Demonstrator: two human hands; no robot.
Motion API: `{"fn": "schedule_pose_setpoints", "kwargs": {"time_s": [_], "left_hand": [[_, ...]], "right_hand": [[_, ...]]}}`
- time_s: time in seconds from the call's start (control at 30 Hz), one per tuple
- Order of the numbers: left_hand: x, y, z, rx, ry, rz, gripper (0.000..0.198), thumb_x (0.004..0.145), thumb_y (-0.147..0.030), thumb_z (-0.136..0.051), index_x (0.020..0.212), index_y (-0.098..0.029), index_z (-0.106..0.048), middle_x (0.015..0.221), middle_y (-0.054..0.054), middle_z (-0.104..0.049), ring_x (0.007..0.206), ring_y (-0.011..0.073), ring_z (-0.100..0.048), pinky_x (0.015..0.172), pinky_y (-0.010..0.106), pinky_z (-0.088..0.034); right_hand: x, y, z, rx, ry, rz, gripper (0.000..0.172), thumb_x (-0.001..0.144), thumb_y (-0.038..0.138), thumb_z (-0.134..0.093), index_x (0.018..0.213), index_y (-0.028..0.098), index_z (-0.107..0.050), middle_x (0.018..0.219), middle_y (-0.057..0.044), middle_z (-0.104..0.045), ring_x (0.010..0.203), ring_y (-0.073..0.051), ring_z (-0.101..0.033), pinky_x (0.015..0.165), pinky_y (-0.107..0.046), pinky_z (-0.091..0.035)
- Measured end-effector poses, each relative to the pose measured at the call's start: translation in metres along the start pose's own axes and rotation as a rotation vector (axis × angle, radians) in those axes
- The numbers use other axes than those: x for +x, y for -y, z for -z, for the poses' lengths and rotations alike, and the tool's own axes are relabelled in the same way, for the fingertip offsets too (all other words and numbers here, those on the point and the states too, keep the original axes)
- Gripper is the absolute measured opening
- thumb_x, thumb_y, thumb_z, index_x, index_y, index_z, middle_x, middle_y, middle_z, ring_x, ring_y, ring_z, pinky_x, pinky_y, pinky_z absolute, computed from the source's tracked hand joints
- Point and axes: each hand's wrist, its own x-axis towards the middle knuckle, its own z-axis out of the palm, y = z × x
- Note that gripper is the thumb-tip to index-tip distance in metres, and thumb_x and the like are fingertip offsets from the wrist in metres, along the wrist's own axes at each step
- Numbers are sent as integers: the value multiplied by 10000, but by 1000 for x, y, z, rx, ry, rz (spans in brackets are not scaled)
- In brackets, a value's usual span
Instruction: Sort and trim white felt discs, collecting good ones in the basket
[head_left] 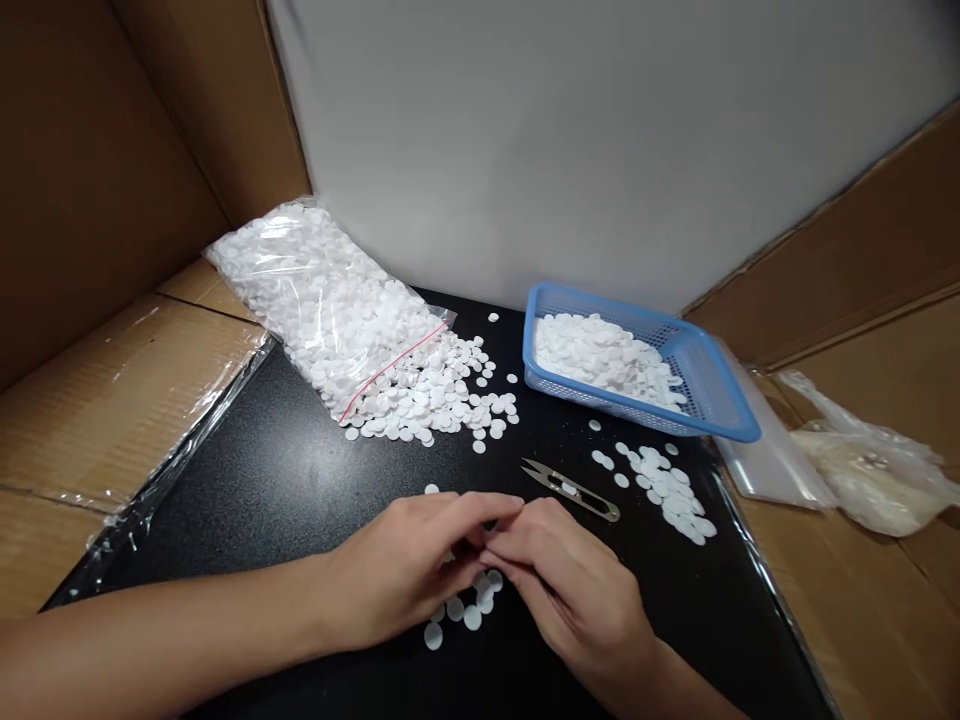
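My left hand [409, 565] and my right hand [570, 585] meet at the front middle of a black mat [300, 480]. Their fingertips are pinched together over a small cluster of white round discs [469, 610] lying on the mat. What sits between the fingertips is hidden. A metal thread snip [574, 488] lies just beyond my right hand, untouched. A clear zip bag of white discs [330, 300] lies at the back left, its mouth spilling discs [435, 395] onto the mat.
A blue plastic basket [720, 395] holding white discs stands at the back right. A loose pile of discs [671, 495] lies in front of it. Cardboard walls flank both sides. A clear bag with pale contents [862, 470] rests at far right.
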Motion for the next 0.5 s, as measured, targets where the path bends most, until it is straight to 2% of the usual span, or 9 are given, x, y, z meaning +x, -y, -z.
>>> {"fn": "schedule_pose_setpoints", "kwargs": {"time_s": [0.1, 0.17, 0.23, 0.33, 0.4, 0.47, 0.5], "left_hand": [[2, -1, 3, -26, -5, 90, 323, 964, -174, -557, 1284, -208, -530, 922, 28, -721, 734, 137, -668, 667, 208, -520], [4, 6, 12, 106, -43, 57, 185, 964, -166, -546, 1136, -200, -604, 931, 46, -697, 821, 171, -663, 727, 250, -520], [8, 18, 24, 314, -99, 33, 146, 957, -137, -528, 1033, -192, -640, 961, 70, -660, 890, 210, -634, 770, 307, -509], [13, 38, 40, 570, -151, 63, 177, 945, -127, -526, 1053, -188, -653, 987, 86, -610, 896, 238, -585, 769, 361, -496], [17, 48, 46, 645, -136, 53, 166, 950, -128, -526, 1011, -184, -671, 951, 76, -589, 864, 235, -567, 751, 362, -485], [20, 55, 49, 651, -110, 36, 159, 961, -132, -527, 956, -176, -680, 919, 65, -581, 837, 225, -562, 725, 343, -471], [21, 56, 50, 641, -101, 31, 153, 965, -137, -533, 940, -171, -679, 913, 63, -581, 832, 220, -563, 714, 332, -463]], "right_hand": [[-1, -13, 14, -82, -14, -86, 212, 944, 68, -507, 884, 210, -652, 795, -21, -705, 737, -171, -668, 675, -283, -532], [-4, -36, 36, -293, -47, -258, 163, 964, 206, -542, 848, 223, -655, 794, -18, -712, 712, -183, -677, 633, -290, -515], [-10, -63, 60, -477, -91, -414, 270, 980, 373, -514, 786, 231, -637, 772, -29, -705, 656, -202, -661, 571, -310, -473], [-18, -91, 83, -604, -95, -503, 479, 953, 597, -458, 665, 239, -592, 653, -27, -625, 516, -192, -558, 499, -322, -396], [-17, -93, 83, -630, -131, -494, 483, 966, 593, -437, 667, 241, -580, 670, -35, -603, 567, -207, -567, 531, -330, -402], [-9, -83, 70, -554, -121, -449, 381, 1010, 463, -418, 764, 239, -601, 745, -41, -636, 668, -219, -615, 597, -330, -435], [-3, -77, 61, -474, -71, -419, 306, 1022, 386, -413, 857, 235, -623, 822, -47, -665, 743, -220, -643, 648, -328, -461]]}}
